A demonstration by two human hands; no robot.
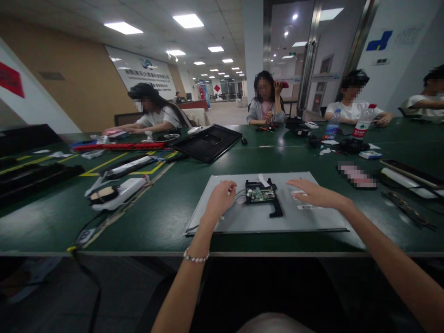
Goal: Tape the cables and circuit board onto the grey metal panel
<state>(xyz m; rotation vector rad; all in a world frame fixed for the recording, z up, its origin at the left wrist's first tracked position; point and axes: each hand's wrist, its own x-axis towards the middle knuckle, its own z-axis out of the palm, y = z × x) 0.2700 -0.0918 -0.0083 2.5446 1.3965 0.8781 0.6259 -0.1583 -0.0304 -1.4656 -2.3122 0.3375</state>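
Note:
A flat grey display panel (215, 222) lies on the green table in front of me, its back facing up. In its middle sits a green circuit board (260, 194) in a black bracket (276, 208), with a white strip (264, 180) over the top edge. My left hand (223, 200) is over the panel's left part, fingers loosely curved and apart, close to grey cables (240, 196) running from the board. Nothing shows in its fingers. My right hand (310, 193) is over the right part, fingers stretched toward the board, open, holding nothing visible.
A black monitor cover (211, 142) lies beyond the panel. A white device with a strap (121, 192) is to the left. A phone (357, 176) and tweezers-like tools (407, 209) lie right. Bottles (333, 125) stand farther back. Several people (265, 101) sit around the table.

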